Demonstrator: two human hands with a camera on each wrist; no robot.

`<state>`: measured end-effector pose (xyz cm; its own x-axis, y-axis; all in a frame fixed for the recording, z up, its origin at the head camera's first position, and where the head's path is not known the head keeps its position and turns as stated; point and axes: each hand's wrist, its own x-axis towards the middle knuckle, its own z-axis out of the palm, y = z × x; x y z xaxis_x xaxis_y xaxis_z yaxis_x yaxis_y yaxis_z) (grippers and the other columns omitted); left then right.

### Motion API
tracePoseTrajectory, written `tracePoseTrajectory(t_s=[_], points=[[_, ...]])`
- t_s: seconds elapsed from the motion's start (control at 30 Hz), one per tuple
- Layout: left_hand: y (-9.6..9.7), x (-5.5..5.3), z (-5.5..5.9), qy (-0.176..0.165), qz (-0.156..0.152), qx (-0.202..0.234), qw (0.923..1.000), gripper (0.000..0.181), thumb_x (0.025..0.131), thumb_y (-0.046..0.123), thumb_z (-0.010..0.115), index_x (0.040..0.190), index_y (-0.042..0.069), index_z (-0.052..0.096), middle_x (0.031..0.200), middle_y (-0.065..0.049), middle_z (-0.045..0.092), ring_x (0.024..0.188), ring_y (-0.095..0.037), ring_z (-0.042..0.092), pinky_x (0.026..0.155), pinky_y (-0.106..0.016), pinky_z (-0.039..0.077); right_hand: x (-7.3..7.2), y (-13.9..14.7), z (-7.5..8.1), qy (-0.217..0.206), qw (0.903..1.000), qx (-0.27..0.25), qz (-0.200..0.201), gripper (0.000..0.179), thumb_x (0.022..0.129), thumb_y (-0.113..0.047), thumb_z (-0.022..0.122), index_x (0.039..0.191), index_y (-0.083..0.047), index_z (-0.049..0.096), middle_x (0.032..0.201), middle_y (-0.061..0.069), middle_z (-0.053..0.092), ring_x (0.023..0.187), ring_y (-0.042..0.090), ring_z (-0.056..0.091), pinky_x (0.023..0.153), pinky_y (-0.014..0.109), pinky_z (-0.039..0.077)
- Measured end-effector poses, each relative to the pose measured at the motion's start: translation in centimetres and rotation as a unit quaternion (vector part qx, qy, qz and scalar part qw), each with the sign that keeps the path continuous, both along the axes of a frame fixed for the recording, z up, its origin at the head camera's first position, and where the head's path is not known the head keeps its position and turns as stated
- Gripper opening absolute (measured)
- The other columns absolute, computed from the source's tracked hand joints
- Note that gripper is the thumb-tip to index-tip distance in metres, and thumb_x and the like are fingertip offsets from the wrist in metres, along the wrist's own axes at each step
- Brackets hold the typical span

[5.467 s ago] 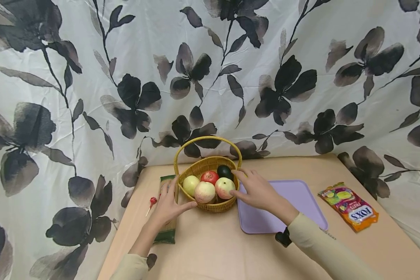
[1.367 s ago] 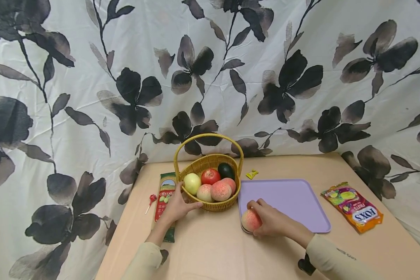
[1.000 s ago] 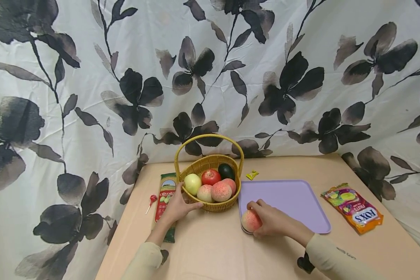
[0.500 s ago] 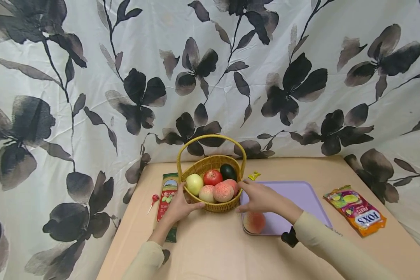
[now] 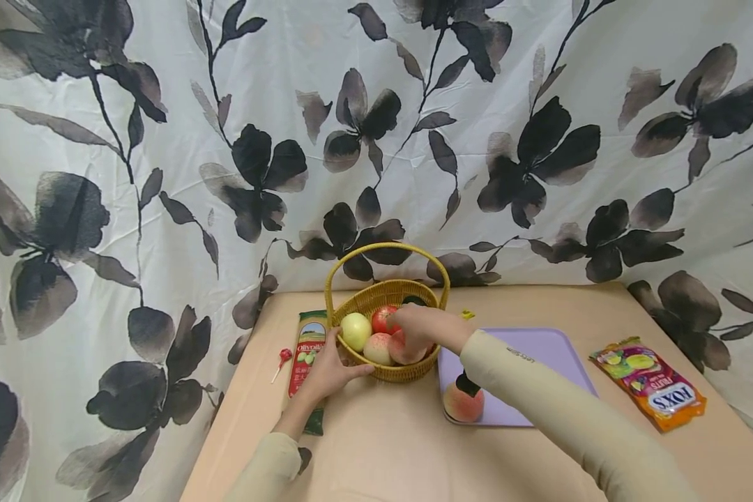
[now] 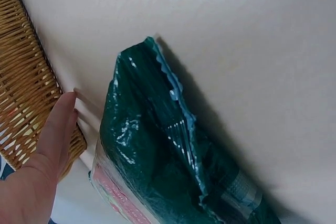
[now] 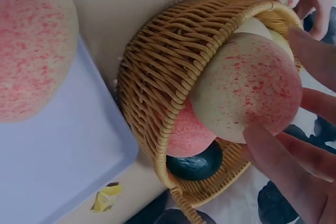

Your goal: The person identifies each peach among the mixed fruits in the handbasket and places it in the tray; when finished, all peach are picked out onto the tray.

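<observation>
My left hand (image 5: 332,366) rests at the left side of the yellow wicker basket (image 5: 397,375), fingers extended along it and thumb spread toward its front. In the left wrist view a straight finger (image 6: 56,121) lies along the weave. My right hand (image 5: 423,324) reaches into the basket with fingers spread around a pink-speckled peach (image 7: 252,87), thumb tip at its surface. Beside it lie a yellow-green round fruit (image 5: 355,331), a red fruit (image 5: 383,318), a paler peach (image 5: 378,348) and a dark green fruit (image 7: 197,163). Another peach (image 5: 463,403) sits on the purple tray (image 5: 558,362).
A long green and red Olivoilà packet (image 5: 310,338) lies left of the basket, beside a red lollipop (image 5: 284,355). Behind the tray is a small yellow wrapped sweet (image 5: 467,314). A FOX'S sweet bag (image 5: 652,387) lies at the right. Floral cloth (image 5: 376,139) hangs behind.
My right hand has let go of the peach on the tray's front left corner and moved left into the basket, over another peach. The left hand stays at the basket's side.
</observation>
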<state>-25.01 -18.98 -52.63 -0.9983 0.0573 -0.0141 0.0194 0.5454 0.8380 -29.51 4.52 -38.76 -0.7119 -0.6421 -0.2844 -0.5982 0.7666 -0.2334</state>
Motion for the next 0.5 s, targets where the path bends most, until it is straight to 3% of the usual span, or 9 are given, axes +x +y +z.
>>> tracePoseTrajectory(t_s=[0.13, 0.23, 0.5], points=[[0.1, 0.0, 0.0, -0.003, -0.001, -0.002, 1.0, 0.118, 0.077, 0.051, 0.091, 0.161, 0.008, 0.021, 0.158, -0.02, 0.043, 0.138, -0.037, 0.053, 0.109, -0.056, 0.049, -0.2, -0.6, -0.2, -0.013, 0.9991, 0.03, -0.025, 0.041, 0.081, -0.011, 0.084, 0.12, -0.014, 0.072, 0.106, 0.003, 0.069, 0.09, 0.018, 0.059, 0.076, 0.035, 0.056], [0.1, 0.0, 0.1, -0.005, 0.0, -0.001, 1.0, 0.117, 0.077, 0.051, 0.091, 0.161, 0.008, 0.021, 0.158, -0.02, 0.042, 0.141, -0.037, 0.051, 0.111, -0.057, 0.048, -0.2, -0.8, -0.5, -0.021, 0.9983, 0.038, -0.037, 0.053, 0.078, -0.01, 0.088, 0.127, -0.015, 0.069, 0.109, 0.003, 0.068, 0.088, 0.018, 0.06, 0.074, 0.034, 0.056], [0.0, 0.0, 0.2, -0.01, 0.005, 0.004, 0.9999, 0.117, 0.077, 0.05, 0.091, 0.161, 0.01, 0.02, 0.16, -0.02, 0.04, 0.144, -0.039, 0.048, 0.113, -0.059, 0.045, -0.7, -0.7, -1.4, -0.043, 0.9983, 0.016, -0.037, 0.06, 0.077, -0.006, 0.088, 0.132, -0.014, 0.064, 0.107, 0.007, 0.062, 0.065, 0.016, 0.06, 0.056, 0.028, 0.051]])
